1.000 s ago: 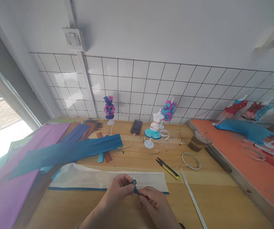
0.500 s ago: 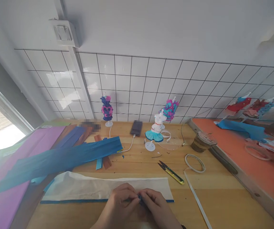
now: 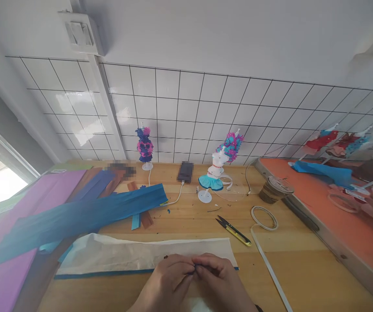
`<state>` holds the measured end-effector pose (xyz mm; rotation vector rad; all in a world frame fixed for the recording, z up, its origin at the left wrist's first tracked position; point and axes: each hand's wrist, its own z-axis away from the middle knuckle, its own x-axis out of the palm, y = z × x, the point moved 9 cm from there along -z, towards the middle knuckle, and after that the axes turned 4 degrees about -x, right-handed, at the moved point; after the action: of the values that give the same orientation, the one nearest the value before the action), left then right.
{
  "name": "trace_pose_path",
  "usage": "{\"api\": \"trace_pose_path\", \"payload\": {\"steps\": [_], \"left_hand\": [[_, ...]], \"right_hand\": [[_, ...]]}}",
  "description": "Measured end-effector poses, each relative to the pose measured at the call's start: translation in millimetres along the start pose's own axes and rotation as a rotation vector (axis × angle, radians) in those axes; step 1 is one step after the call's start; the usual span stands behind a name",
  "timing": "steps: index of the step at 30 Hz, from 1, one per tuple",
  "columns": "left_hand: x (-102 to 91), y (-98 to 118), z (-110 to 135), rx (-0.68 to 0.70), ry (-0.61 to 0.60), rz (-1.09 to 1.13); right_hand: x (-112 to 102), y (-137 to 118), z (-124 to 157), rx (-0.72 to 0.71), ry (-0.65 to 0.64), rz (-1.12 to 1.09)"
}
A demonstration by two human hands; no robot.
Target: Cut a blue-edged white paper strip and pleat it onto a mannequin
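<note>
My left hand (image 3: 170,279) and my right hand (image 3: 220,277) meet at the front of the table, thumbs and forefingers pinched together. Between the fingertips shows a bit of a small dark blue piece (image 3: 195,265), mostly covered by the fingers, possibly crepe paper. Just beyond and partly under my hands lies a long cream strip (image 3: 115,255) with a blue band along its near edge. A pair of yellow-handled thread snips (image 3: 233,232) rests right of the strip, blades pointing away to the left. Farther right is a roll of white tape (image 3: 264,218), its loose tail running toward me.
Blue crepe paper (image 3: 85,212) lies over pink sheets (image 3: 40,203) at left. Small dress forms stand at the back, one with a turquoise skirt (image 3: 211,182). A dark device (image 3: 185,172) has a white cable. A brown tub (image 3: 275,190) sits beside the orange surface (image 3: 299,186).
Both hands have shifted slightly right, still pinching together, and the dark blue piece is more covered by the fingers. The camera view has tilted a little.
</note>
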<state>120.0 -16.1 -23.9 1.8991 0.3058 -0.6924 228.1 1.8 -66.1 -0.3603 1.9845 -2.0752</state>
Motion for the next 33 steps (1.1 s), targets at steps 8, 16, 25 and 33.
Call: {"api": "trace_pose_path", "payload": {"steps": [8, 16, 25, 33], "left_hand": [[-22.5, -14.7, 13.9, -0.101, 0.193, 0.25], [-16.3, -41.7, 18.0, -0.34, 0.095, 0.37], [-29.6, -22.0, 38.5, -0.185, 0.074, 0.337], [-44.8, -43.3, 52.4, -0.217, 0.175, 0.207]], "right_hand": [[-17.4, -0.8, 5.1, 0.012, 0.229, 0.08], [9.9, 0.9, 5.0, 0.04, 0.159, -0.053], [39.3, 2.8, 3.8, 0.022, 0.085, 0.087], [74.5, 4.8, 4.4, 0.048, -0.085, -0.115]]}}
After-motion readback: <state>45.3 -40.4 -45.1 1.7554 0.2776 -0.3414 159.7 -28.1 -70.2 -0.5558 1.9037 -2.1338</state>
